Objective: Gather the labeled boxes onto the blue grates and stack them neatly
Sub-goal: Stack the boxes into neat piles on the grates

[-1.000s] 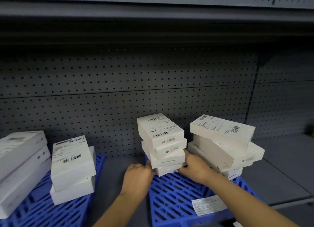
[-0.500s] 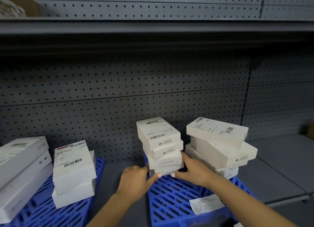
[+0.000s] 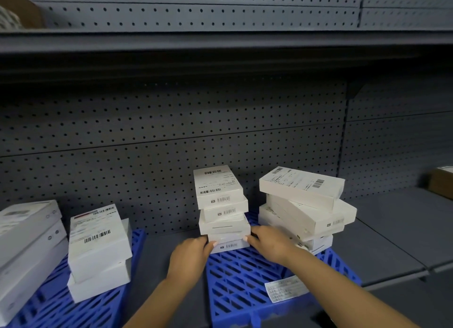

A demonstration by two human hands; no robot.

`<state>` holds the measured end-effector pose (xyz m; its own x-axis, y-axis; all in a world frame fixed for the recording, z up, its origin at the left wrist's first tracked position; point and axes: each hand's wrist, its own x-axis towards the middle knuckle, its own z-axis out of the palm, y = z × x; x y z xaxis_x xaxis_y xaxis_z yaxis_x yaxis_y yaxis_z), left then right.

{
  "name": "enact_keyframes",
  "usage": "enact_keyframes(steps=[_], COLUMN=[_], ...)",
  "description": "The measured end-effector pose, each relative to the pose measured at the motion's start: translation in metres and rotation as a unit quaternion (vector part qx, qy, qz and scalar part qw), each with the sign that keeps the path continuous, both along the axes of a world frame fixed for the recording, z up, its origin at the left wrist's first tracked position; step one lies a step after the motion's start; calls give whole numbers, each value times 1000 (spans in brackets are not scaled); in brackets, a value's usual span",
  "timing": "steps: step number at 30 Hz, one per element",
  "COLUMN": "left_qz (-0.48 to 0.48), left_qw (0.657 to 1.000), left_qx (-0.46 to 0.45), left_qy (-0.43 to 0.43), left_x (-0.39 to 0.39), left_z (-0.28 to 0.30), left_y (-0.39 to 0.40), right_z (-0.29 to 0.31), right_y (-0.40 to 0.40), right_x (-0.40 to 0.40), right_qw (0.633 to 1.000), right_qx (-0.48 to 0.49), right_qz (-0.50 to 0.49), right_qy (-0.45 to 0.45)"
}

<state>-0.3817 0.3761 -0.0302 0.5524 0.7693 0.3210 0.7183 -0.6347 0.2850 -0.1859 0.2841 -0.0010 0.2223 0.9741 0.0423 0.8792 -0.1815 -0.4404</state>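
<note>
On a grey metal shelf (image 3: 392, 242) backed by perforated panel (image 3: 171, 136), two blue plastic grates lie side by side with a bare strip of shelf between them. On the right grate (image 3: 245, 286) stands a middle stack of white labeled boxes (image 3: 221, 210), five high, its layers slightly offset from each other, barcode labels showing on the top face and on the short ends. The left hand (image 3: 190, 257) is set against the left corner of the bottom two boxes, fingers curved round the edge and thumb at the front; the right hand (image 3: 268, 242) meets the right corner of the same low boxes, fingertips pressed to the side. Both hands hold the base of this stack between them, pinching it from either side. Just to the right, on the same grate, a second pile of flat white boxes (image 3: 304, 205) sits more untidily, its boxes turned at different angles and overhanging one another; the right wrist passes in front of its lowest box. A white printed label (image 3: 284, 288) lies flat on the grate near the right forearm. On the left grate (image 3: 81, 308) a two-box stack (image 3: 98, 249) carries a barcode sheet on top, and larger white boxes (image 3: 27, 249) are piled at the far left edge. A brown carton (image 3: 441, 183) shows partly at the right border, and an upper shelf (image 3: 220, 40) crosses overhead.
</note>
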Motion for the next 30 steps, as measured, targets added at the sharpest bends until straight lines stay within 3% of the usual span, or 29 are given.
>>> enact_keyframes(steps=[11, 21, 26, 30], left_qz=[-10, -30, -27, -33], left_qw=[1000, 991, 991, 994], left_qx=[-6, -92, -54, 21], left_qy=[-13, -88, -122, -104], left_x=[-1, -33, -30, -16], left_z=[0, -11, 15, 25], left_y=[-5, -1, 1, -6], right_z=[-11, -7, 15, 27], right_y=[0, -10, -13, -10], right_x=[-1, 3, -8, -16], right_qw=[999, 990, 979, 986], right_qx=[30, 45, 149, 152], right_qz=[-13, -22, -3, -7], right_qy=[3, 131, 135, 72])
